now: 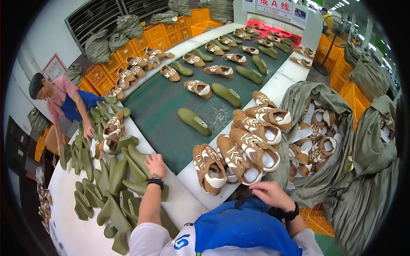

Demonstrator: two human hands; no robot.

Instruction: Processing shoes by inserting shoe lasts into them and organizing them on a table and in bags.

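Observation:
My left hand (154,165) reaches onto a heap of green shoe lasts (116,176), its fingers apart over one of them. Whether it touches that last I cannot tell. Close to the front edge, my right hand (273,195) has its fingers curled beside the heel of a brown and white sneaker (248,155). Something small and brown shows at those fingertips, too little to name. More such sneakers (209,168) stand in a cluster on the white ledge (192,185) before me. A single green last (194,121) lies on the dark green belt (149,104).
Farther along the belt, sneakers (219,71) and lasts alternate toward a red-lit opening (273,32). A grey sack (307,96) full of sneakers stands at my right. Orange crates (158,38) line the wall. Across the heap at left, a co-worker (68,96) handles lasts.

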